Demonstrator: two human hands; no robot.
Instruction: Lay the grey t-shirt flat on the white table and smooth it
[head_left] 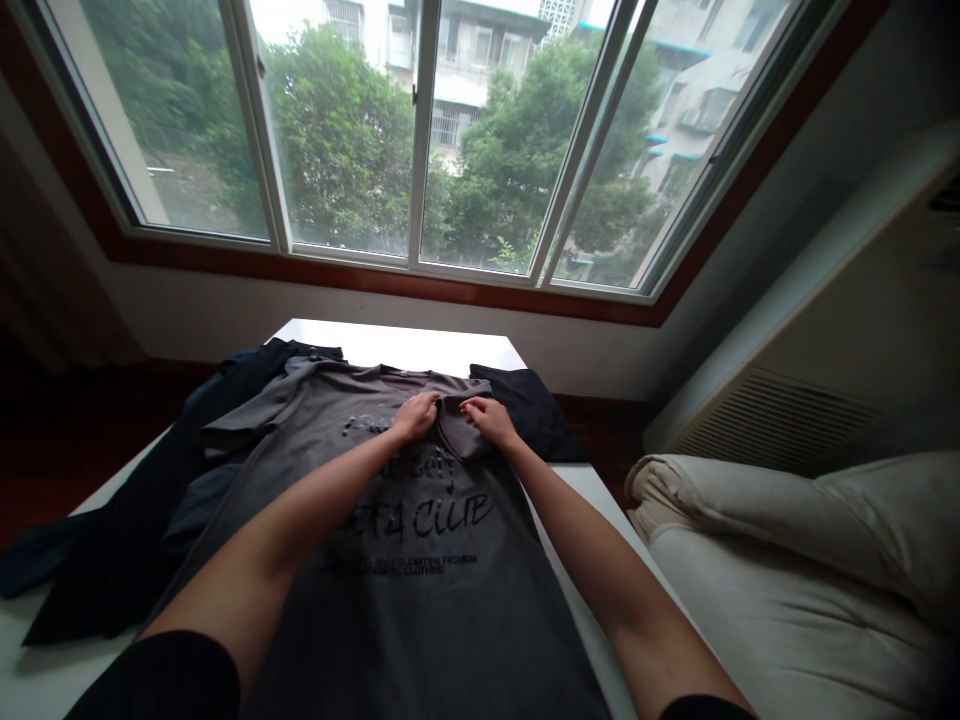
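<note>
A grey T-shirt (390, 640) with black lettering lies spread on the white table, its neckline toward the window. Its right sleeve is folded inward over the chest. My left hand (416, 414) pinches the inner edge of that folded sleeve. Close beside it, my right hand (489, 420) is closed on the sleeve's outer side, near the shoulder. The left sleeve lies flat, partly over other dark clothes. My forearms cover parts of the print.
Dark clothes (105, 570) are heaped along the table's left side. A folded black garment (529, 410) lies at the far right corner of the white table (405, 338). A beige sofa (780, 580) stands at right, and a window (420, 130) is ahead.
</note>
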